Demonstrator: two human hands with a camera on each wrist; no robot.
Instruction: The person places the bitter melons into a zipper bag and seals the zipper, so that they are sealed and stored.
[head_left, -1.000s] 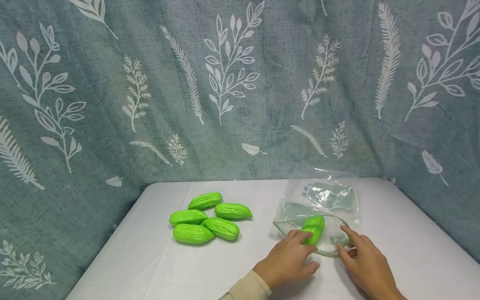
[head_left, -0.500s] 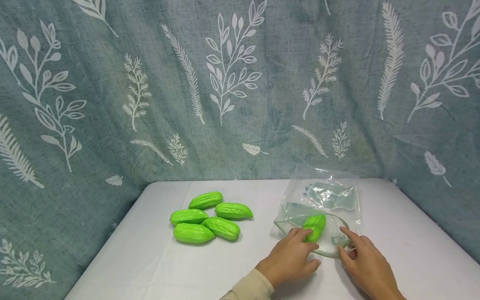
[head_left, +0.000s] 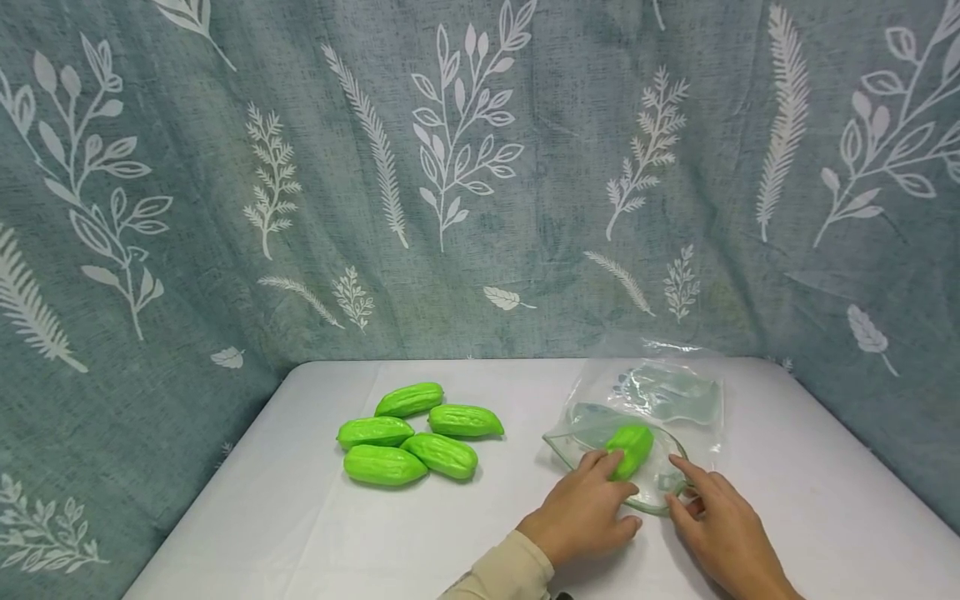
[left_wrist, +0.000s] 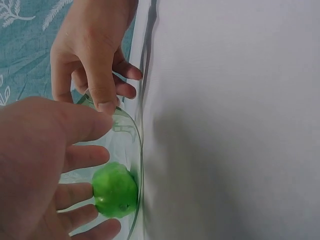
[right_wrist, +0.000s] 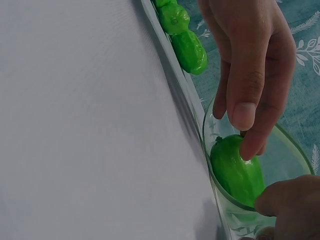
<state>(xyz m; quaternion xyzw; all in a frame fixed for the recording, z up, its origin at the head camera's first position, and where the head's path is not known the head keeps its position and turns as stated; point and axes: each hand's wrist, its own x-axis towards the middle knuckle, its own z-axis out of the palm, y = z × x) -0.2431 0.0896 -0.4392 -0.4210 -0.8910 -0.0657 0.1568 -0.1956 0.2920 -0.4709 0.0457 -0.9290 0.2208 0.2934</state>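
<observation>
A clear plastic bag (head_left: 581, 408) with a green-edged mouth lies on the table, its mouth held wide toward me. Just inside sits one bright green, ridged bitter melon (head_left: 632, 448). My left hand (head_left: 583, 512) reaches in at the left of the mouth, fingers extended and fingertips against the near end of the melon (left_wrist: 116, 195), as the left wrist view shows. At the right side of the mouth, my right hand (head_left: 723, 521) pinches the green rim between thumb and fingers. The right wrist view shows the melon (right_wrist: 235, 172) lying within the rim.
Several more bitter melons (head_left: 442, 455) lie grouped on the white table (head_left: 375, 533), left of the bag. A blue-green curtain (head_left: 465, 292) with white leaf prints hangs behind the table and along its sides.
The bitter melon has slid slightly deeper into the bag under my left fingers. My right hand has shifted a little left with the rim, so the mouth is narrower.
</observation>
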